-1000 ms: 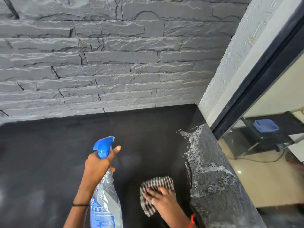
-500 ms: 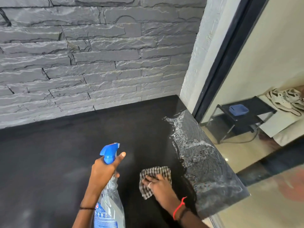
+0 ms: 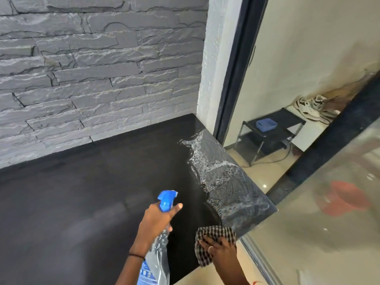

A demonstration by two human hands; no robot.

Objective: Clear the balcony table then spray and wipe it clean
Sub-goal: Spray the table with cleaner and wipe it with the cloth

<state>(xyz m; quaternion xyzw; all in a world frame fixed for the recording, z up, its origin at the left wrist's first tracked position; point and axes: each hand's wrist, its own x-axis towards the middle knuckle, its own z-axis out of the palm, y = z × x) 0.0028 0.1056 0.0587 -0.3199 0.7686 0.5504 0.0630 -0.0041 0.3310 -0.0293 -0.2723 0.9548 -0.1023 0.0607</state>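
Head view: a black table (image 3: pixel 82 192) stands against a grey stone wall (image 3: pixel 92 79). The left hand (image 3: pixel 155 221) holds a spray bottle (image 3: pixel 157 258) above the table's near part; its grip is curled round the bottle's neck just under the blue spray head, with the thumb sticking out to the right. The right hand (image 3: pixel 221 250) presses a checked cloth (image 3: pixel 213 233) flat on the table's near right corner, its grip spread with fingers laid over the fabric. A wet, streaky patch (image 3: pixel 222 177) runs along the table's right edge beyond the cloth. Past a dark door frame, a blue tray (image 3: pixel 266 124) sits on a small black rack (image 3: pixel 287 120), with shoes (image 3: pixel 310 109) near it.
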